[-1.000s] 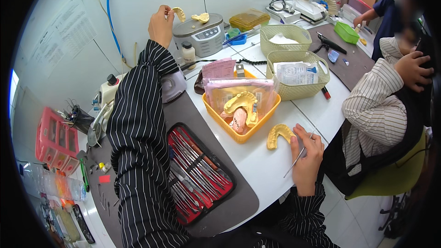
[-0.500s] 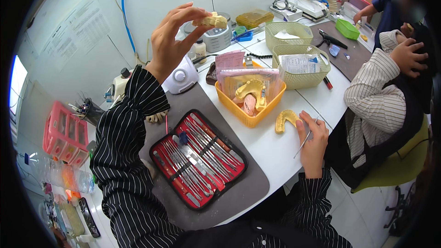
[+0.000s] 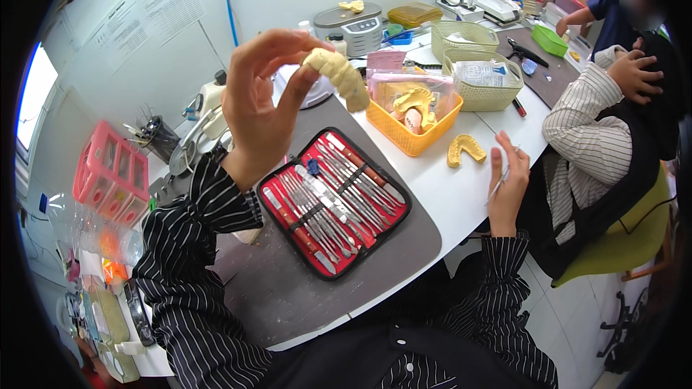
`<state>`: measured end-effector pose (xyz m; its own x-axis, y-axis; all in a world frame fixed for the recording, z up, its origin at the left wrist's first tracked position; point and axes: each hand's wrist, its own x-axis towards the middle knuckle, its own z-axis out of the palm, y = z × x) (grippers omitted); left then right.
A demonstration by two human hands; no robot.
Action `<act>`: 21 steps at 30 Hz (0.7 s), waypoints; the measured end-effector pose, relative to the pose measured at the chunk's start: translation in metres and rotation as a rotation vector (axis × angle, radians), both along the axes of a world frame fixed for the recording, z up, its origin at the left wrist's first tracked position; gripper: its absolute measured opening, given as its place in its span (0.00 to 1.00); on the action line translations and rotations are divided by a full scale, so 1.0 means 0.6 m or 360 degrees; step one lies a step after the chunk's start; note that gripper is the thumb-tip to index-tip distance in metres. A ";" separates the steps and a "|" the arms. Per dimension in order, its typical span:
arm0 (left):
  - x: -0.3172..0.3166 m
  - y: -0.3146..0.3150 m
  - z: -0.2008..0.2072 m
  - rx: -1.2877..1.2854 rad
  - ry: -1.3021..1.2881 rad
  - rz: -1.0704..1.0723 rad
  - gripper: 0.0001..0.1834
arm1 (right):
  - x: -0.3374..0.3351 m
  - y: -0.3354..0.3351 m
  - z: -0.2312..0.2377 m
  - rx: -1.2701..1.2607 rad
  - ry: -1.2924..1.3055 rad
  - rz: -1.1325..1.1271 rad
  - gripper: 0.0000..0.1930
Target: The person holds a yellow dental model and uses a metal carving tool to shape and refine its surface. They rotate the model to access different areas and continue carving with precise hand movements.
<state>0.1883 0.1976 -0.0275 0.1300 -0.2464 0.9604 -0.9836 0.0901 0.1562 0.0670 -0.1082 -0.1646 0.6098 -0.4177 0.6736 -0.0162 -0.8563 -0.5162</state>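
Observation:
My left hand (image 3: 270, 94) is raised over the table, thumb and fingers pinching a pale yellow dental cast (image 3: 339, 75) by one end. Its row of tooth shapes curves downward. Lower on the right, my right hand (image 3: 510, 184) has its fingers around a thin metal dental instrument (image 3: 498, 186). Just left of that hand, apart from it, a yellow horseshoe-shaped dental cast (image 3: 465, 150) lies on the white tabletop. Between my arms an opened black case with red lining (image 3: 277, 199) holds several metal carving tools (image 3: 339, 205).
An orange basket (image 3: 417, 145) contains casts and bagged papers. Behind it stand two pale green baskets (image 3: 481, 99) and a grey machine (image 3: 353, 29) with a small cast on top. At right sits a person in a striped sleeve (image 3: 584, 126). Pink drawers (image 3: 112, 176) stand at left.
My left hand has come lower and closer, turning the cast so its tooth row shows. My right hand has moved slightly away from the cast on the table. The view has shifted.

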 end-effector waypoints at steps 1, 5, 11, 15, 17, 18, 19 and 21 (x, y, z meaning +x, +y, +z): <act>-0.007 0.004 -0.010 -0.0028 0.0081 -0.0070 0.20 | -0.004 0.003 0.008 -0.0059 -0.0096 0.0005 0.18; -0.057 0.065 0.013 0.0282 -0.0075 0.0151 0.21 | -0.002 0.061 0.084 -0.0067 -0.0312 0.0235 0.15; -0.049 0.067 -0.031 0.0259 -0.0044 0.0083 0.20 | -0.033 0.088 0.160 -0.0317 -0.0313 0.0465 0.10; -0.058 0.088 -0.032 0.0324 -0.0070 0.0130 0.19 | -0.034 0.100 0.164 -0.0167 0.0062 0.0692 0.07; -0.060 0.100 -0.038 0.0323 -0.0085 0.0163 0.19 | -0.030 0.103 0.160 -0.0132 0.0266 0.0716 0.07; -0.061 0.105 -0.040 0.0351 -0.0087 0.0183 0.21 | -0.025 0.104 0.150 -0.0178 0.0319 0.0703 0.07; -0.063 0.110 -0.043 0.0398 -0.0069 0.0236 0.22 | -0.021 0.104 0.140 -0.0225 0.0373 0.0691 0.08; -0.070 0.118 -0.045 0.0492 -0.0038 0.0346 0.23 | -0.015 0.097 0.126 -0.0538 0.0489 0.0765 0.07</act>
<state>0.1464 0.2684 -0.0544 0.1892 -0.4942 0.8485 -0.9783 -0.1688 0.1199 0.0579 -0.0498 -0.0891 0.8608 0.1527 0.4856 0.3043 -0.9191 -0.2504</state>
